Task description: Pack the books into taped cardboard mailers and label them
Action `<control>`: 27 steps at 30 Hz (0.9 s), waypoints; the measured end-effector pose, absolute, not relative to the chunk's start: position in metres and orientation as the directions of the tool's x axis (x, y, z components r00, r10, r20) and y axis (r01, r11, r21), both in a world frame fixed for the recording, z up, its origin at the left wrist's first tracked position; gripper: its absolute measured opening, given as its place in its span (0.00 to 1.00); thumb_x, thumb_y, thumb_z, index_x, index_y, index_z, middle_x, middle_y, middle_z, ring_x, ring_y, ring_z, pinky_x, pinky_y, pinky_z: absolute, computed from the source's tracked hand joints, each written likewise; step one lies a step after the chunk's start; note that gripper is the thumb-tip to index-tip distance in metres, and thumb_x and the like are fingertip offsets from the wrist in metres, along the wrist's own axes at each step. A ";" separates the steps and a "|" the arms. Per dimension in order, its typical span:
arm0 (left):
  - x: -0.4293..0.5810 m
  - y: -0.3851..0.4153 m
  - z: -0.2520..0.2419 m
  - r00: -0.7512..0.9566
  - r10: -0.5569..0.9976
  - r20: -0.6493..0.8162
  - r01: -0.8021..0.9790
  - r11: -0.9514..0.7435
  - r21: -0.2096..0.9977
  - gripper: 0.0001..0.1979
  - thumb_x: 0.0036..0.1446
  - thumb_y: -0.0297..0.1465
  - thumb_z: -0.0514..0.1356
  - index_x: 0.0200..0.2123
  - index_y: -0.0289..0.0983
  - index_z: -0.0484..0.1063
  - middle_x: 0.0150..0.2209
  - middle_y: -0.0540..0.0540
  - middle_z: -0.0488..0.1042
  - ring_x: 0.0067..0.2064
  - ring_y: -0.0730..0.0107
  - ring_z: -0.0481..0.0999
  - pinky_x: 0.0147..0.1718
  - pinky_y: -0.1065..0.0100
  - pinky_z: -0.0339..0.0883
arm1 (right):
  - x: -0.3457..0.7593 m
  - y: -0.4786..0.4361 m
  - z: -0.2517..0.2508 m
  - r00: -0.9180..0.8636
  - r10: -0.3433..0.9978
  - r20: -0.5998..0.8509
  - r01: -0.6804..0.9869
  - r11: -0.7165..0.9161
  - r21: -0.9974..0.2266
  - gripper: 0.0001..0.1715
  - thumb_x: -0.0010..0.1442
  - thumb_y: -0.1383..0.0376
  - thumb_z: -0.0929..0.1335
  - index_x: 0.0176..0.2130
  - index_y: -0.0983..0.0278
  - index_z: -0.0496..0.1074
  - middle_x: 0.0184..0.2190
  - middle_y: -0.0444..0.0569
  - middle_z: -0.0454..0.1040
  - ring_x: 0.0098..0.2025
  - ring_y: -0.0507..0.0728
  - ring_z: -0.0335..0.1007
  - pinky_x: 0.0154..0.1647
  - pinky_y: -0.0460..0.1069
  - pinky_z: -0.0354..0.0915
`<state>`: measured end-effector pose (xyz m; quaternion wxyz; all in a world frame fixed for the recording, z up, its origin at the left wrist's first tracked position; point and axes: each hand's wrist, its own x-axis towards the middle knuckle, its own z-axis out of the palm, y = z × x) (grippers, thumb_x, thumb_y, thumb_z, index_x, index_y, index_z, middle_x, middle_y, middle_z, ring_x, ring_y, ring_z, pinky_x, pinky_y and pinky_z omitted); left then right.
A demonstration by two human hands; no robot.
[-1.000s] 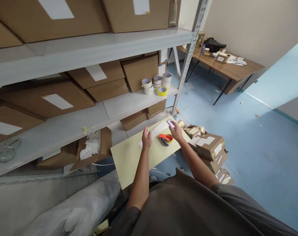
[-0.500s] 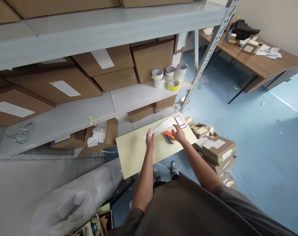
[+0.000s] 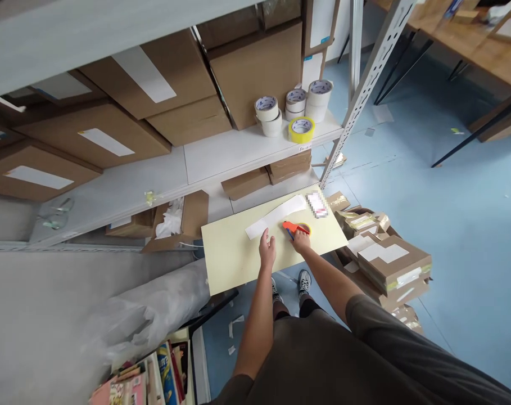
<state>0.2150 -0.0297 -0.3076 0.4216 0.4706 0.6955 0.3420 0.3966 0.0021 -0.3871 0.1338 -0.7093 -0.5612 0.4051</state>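
On the pale yellow board (image 3: 230,256) lies a long white paper strip (image 3: 276,216). My left hand (image 3: 267,250) hovers just below the strip's left part, fingers apart, holding nothing. An orange and blue tape dispenser (image 3: 292,227) with a yellow roll rests on the board to the right. My right hand (image 3: 301,241) is closed round its blue handle, partly hiding it. Beyond it, near the far right corner of the board, lies a phone (image 3: 317,205), its screen blurred out.
A metal shelf (image 3: 221,160) ahead holds cardboard boxes (image 3: 259,73), white tape rolls (image 3: 272,125) and a yellow roll (image 3: 301,130). Stacked cartons (image 3: 390,264) stand right of the board. Bubble wrap (image 3: 141,315) and a box of books (image 3: 166,371) are at lower left.
My right hand has come down and closed on the tape dispenser's handle. My left hand has moved back off the white strip. The camera view has shifted.
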 end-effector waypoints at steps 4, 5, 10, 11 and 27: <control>0.220 -0.038 -0.306 -0.210 0.941 -0.265 0.369 0.327 0.870 0.27 0.72 0.37 0.55 0.71 0.40 0.66 0.70 0.36 0.69 0.68 0.53 0.72 0.63 0.54 0.71 | 0.410 0.009 -0.382 0.014 0.865 -0.502 0.772 -0.328 -0.544 0.24 0.64 0.58 0.70 0.56 0.67 0.75 0.51 0.67 0.81 0.58 0.72 0.76 0.63 0.65 0.65; 0.220 -0.038 -0.303 -0.218 0.941 -0.260 0.373 0.327 0.868 0.27 0.72 0.37 0.55 0.71 0.40 0.66 0.69 0.36 0.70 0.68 0.53 0.72 0.63 0.53 0.71 | 0.415 0.011 -0.376 -0.017 0.872 -0.489 0.788 -0.289 -0.543 0.24 0.63 0.59 0.70 0.56 0.66 0.74 0.49 0.65 0.81 0.56 0.72 0.77 0.62 0.65 0.66; 0.223 -0.023 -0.274 -0.262 0.939 -0.222 0.371 0.310 0.875 0.26 0.71 0.38 0.58 0.69 0.41 0.69 0.67 0.37 0.73 0.65 0.53 0.75 0.62 0.53 0.72 | 0.444 0.022 -0.323 -0.143 0.898 -0.415 0.823 -0.125 -0.555 0.28 0.61 0.64 0.72 0.59 0.69 0.70 0.51 0.69 0.80 0.52 0.74 0.78 0.57 0.62 0.68; 0.224 -0.016 -0.264 -0.262 0.943 -0.207 0.360 0.294 0.885 0.25 0.70 0.38 0.59 0.68 0.41 0.70 0.67 0.37 0.73 0.65 0.53 0.75 0.62 0.52 0.72 | 0.449 0.026 -0.308 -0.186 0.908 -0.375 0.811 -0.074 -0.580 0.27 0.61 0.64 0.72 0.58 0.68 0.70 0.51 0.69 0.80 0.52 0.74 0.78 0.57 0.62 0.68; 0.174 0.026 -0.089 0.207 0.972 0.112 0.151 -0.145 0.978 0.21 0.61 0.48 0.68 0.44 0.37 0.86 0.46 0.39 0.85 0.51 0.51 0.83 0.55 0.54 0.75 | 0.456 0.039 -0.106 -0.506 0.836 0.214 0.599 0.519 -0.609 0.29 0.62 0.44 0.76 0.51 0.59 0.76 0.53 0.62 0.79 0.59 0.72 0.73 0.63 0.64 0.66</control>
